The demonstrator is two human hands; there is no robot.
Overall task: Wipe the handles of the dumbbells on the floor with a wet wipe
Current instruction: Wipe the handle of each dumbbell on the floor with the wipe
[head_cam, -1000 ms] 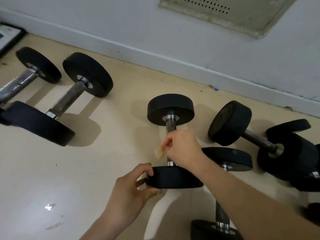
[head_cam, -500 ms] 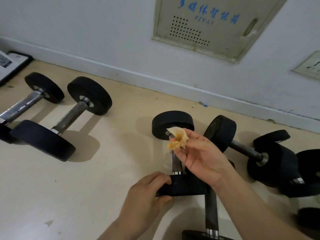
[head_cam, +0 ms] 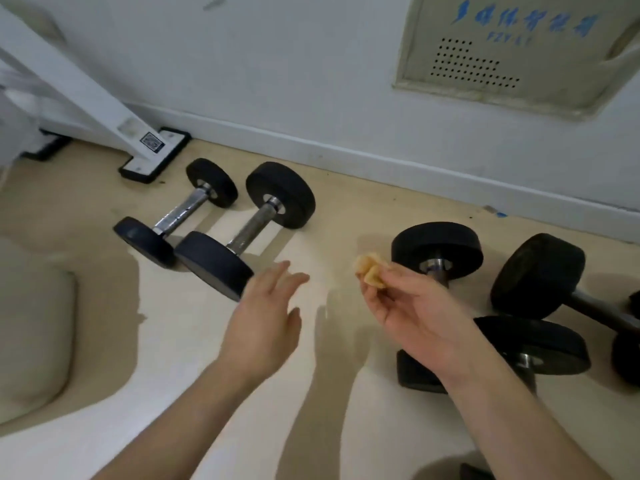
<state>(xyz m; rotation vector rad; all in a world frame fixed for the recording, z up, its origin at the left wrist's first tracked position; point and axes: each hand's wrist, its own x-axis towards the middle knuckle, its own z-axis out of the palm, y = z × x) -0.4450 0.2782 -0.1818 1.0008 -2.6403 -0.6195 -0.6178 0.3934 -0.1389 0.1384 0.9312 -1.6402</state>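
**Wet wipe held up in the right hand, off the dumbbells**

Pinching a small, crumpled, yellowish wet wipe (head_cam: 370,270) with the right hand (head_cam: 415,317), palm up, grip clamped on it at the fingertips. Holding it up over the floor (head_cam: 104,323), just left of the far black weight of the middle dumbbell (head_cam: 437,249), not touching it.

Reaching out with the left hand (head_cam: 266,317), fingers straight and spread, grip apart and holding nothing, close to the near weight of the big left dumbbell (head_cam: 247,228). Cannot tell if touching it.

Lying flat, all of the dumbbells. Middle one pointing straight away toward the wall, shiny handle running front to back, near end partly hidden under the right wrist. Big left one and the small left dumbbell (head_cam: 176,214) lying side by side, both handles slanting from near-left to far-right. On the right, another dumbbell (head_cam: 538,275) slanting the other way, from far-left to near-right. Just in front of it, one more black weight (head_cam: 540,341).

Up on the wall, a beige panel (head_cam: 512,53) with small holes and blue letters. In the far left corner, a white frame foot (head_cam: 156,152).
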